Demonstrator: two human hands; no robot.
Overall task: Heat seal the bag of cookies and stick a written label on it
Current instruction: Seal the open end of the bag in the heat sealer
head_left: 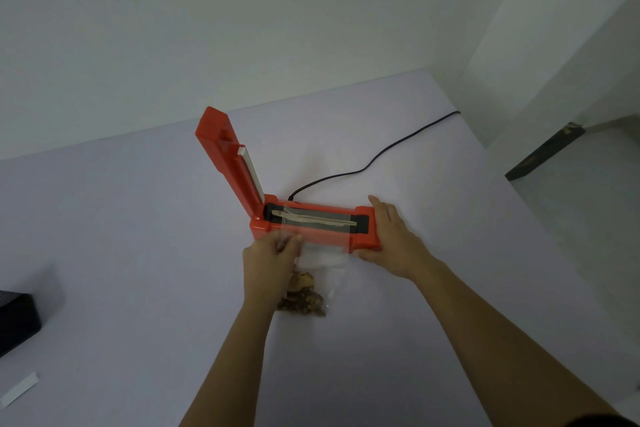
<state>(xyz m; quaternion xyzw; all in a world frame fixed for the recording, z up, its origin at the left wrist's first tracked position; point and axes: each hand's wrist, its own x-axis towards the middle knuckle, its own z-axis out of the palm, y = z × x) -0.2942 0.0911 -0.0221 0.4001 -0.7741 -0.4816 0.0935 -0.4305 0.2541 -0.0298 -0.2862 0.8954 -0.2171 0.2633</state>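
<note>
An orange heat sealer [313,224] sits mid-table with its lid [227,158] raised upright at the left end. A clear plastic bag [320,255] lies in front of it, its open mouth spread over the sealing strip and brown cookies [302,295] bunched at its near end. My left hand [268,258] pinches the bag's left edge next to the sealer's left end. My right hand [389,241] rests on the sealer's right end, its thumb touching the bag's right edge.
A black power cord [374,163] runs from the sealer's back toward the far right table edge. A black box [15,319] sits at the left edge, with a white paper strip [19,388] nearer me. The table [138,253] is pale lilac against white walls.
</note>
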